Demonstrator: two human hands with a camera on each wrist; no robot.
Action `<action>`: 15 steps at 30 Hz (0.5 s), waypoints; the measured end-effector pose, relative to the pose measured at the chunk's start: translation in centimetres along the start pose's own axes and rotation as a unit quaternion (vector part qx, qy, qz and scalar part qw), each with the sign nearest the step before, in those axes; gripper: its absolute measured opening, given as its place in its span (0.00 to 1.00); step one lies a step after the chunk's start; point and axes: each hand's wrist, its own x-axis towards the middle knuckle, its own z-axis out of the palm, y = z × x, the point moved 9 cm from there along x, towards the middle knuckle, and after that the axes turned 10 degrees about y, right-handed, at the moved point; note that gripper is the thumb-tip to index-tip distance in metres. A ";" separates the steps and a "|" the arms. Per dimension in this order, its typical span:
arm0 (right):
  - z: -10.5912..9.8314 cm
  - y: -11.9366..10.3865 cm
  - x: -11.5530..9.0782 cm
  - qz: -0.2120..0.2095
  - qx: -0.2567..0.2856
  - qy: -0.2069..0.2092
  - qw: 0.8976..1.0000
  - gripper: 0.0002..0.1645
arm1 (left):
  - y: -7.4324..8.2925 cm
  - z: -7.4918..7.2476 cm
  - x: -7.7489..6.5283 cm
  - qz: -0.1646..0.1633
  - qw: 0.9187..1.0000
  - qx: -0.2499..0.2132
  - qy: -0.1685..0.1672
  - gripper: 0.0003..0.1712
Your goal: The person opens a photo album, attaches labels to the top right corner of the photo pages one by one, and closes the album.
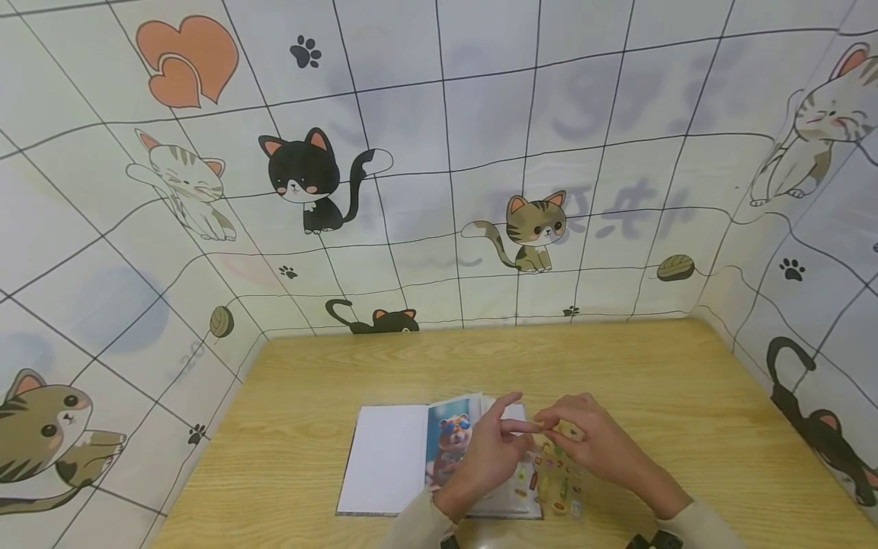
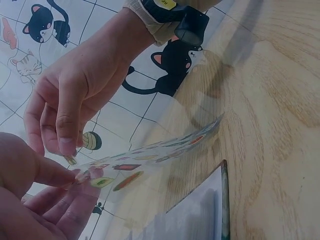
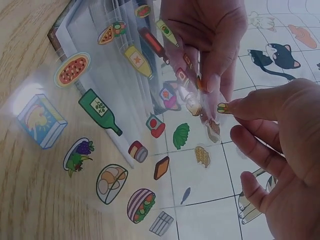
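My left hand (image 1: 488,451) pinches the upper edge of a clear sticker sheet (image 3: 111,185) between thumb and fingers. The sheet is printed with small food pictures, among them a green bottle (image 3: 100,111) and a pizza (image 3: 73,70). It hangs curved beside an open album (image 1: 382,461). My right hand (image 1: 600,442) is close against the left fingertips and pinches a tiny yellow-green sticker (image 3: 223,107) between thumb and index finger. In the left wrist view the same small sticker (image 2: 71,160) shows at the right fingertips, just above the sheet's edge.
Under my left forearm lies the album's photo of a bear in sunglasses (image 1: 451,442), with clear sleeves at its right. The wooden table (image 1: 295,396) meets cat-printed wall sheeting (image 1: 439,152) at the back and both sides.
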 end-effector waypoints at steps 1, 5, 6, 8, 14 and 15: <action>0.0 0.1 0.0 0.003 0.000 0.000 1.000 0.20 | 0.0 0.0 0.0 -0.001 1.000 -0.001 0.002 0.36; -0.2 0.2 0.0 0.008 0.000 0.006 1.000 0.20 | -0.1 0.1 0.0 -0.005 1.000 -0.004 0.005 0.36; -0.3 0.2 0.0 0.008 0.001 0.007 1.000 0.17 | -0.1 0.1 0.0 -0.006 1.000 -0.004 0.006 0.36; -0.3 0.2 0.0 0.007 0.003 0.009 1.000 0.13 | -0.2 0.2 0.0 -0.007 1.000 -0.004 0.009 0.37; -0.5 0.3 0.0 0.006 0.007 0.009 1.000 0.17 | -0.5 0.3 0.1 -0.011 1.000 -0.008 0.015 0.37; -0.5 0.3 0.0 0.008 0.005 0.009 1.000 0.20 | -0.5 0.4 0.1 -0.012 1.000 -0.009 0.014 0.37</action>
